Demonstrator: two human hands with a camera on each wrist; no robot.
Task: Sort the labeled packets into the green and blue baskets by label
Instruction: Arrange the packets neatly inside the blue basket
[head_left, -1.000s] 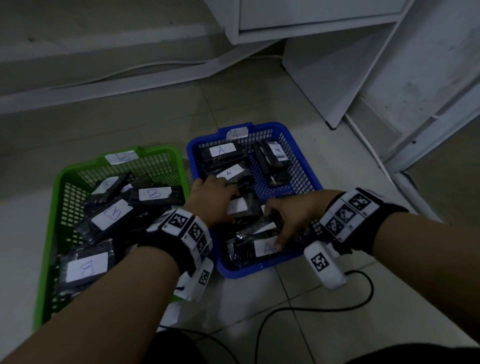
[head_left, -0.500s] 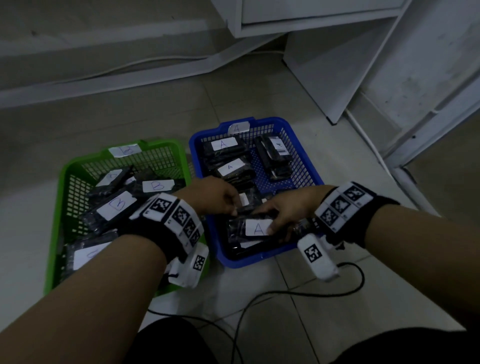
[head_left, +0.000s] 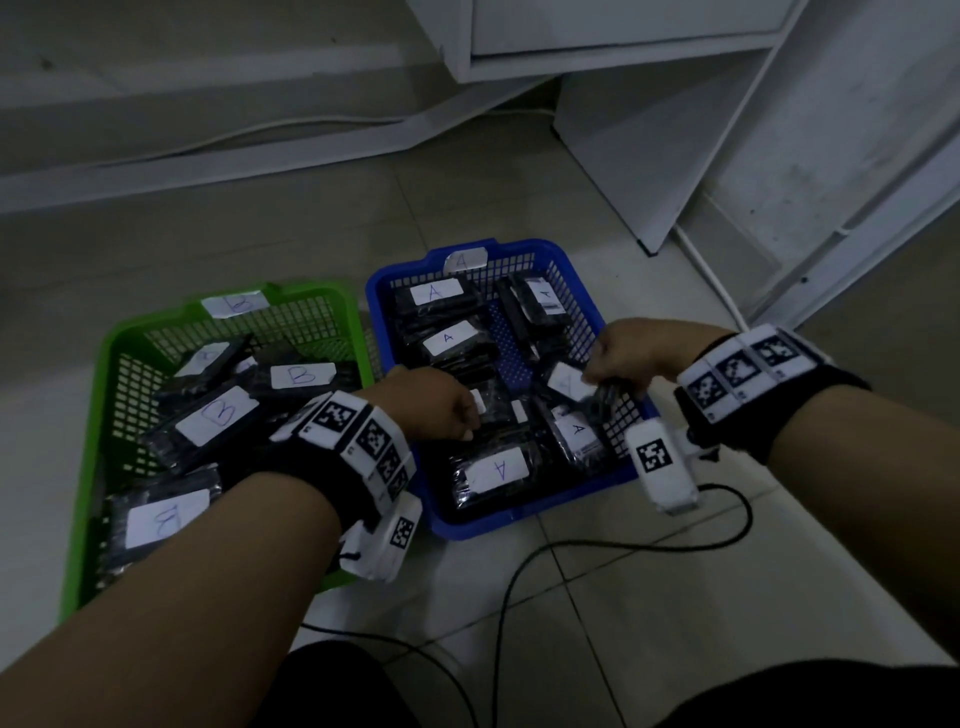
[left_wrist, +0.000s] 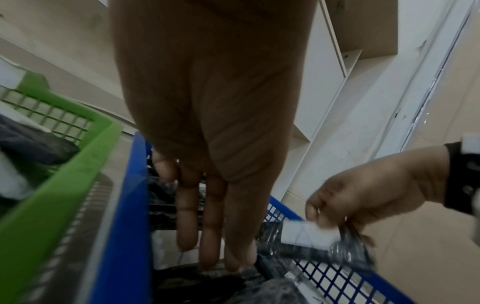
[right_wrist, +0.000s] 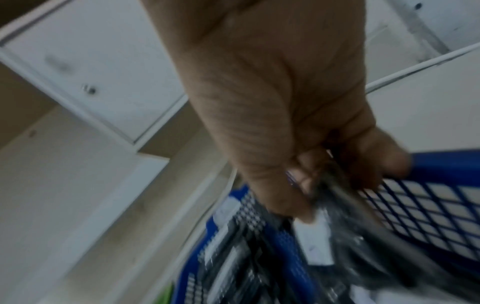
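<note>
Where the right hand (head_left: 621, 358) pinches it, the packet (head_left: 574, 387) is black, white-labelled.

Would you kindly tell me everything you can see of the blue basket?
The blue basket is rectangular, plastic by its look, with lattice walls and a solid rim. It stands upright on the tiled floor, right beside the green basket. A white tag marked A sits on its far rim. Inside lie black packets, those readable labeled A. The left hand reaches in with straight fingers; the right hand pinches a packet over its right side.
</note>
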